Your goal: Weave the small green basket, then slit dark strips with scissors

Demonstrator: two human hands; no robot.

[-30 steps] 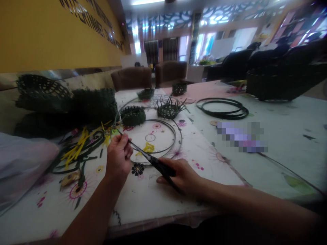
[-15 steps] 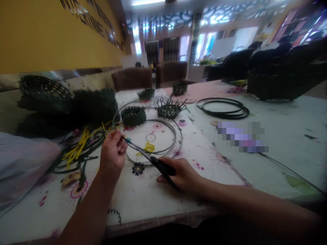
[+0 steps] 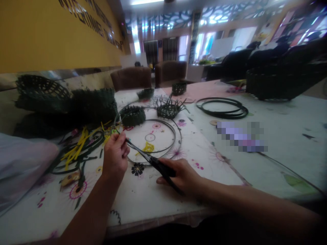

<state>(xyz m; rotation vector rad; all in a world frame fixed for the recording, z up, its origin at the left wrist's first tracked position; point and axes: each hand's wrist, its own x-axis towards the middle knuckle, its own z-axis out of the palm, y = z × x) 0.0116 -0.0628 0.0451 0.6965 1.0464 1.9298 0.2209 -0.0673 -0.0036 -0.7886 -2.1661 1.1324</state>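
While my left hand [image 3: 114, 156] pinches a dark plastic strip [image 3: 150, 152] between thumb and fingers, my right hand [image 3: 182, 175] wraps closed around the black handles of the scissors [image 3: 159, 168], blades pointing up and left toward the pinch. The strip forms a wide loop lying on the flower-printed cover of the desk [image 3: 143, 207] and runs up to my left hand. The blade tips sit just beside my left fingers; whether they already touch the strip, I cannot tell, nor how far the blades stand open.

Step in hand, by my judgement: trimming the strip. The next move calls for seating the strip between the blades, keeping the pinch firm, then closing the handles.

Beyond the loop stand two part-woven baskets [image 3: 168, 111], the nearer with upright loose ends. Yellow offcuts [image 3: 75, 148] lie left of my left hand, and a coiled black strip [image 3: 222, 109] lies off to the right.
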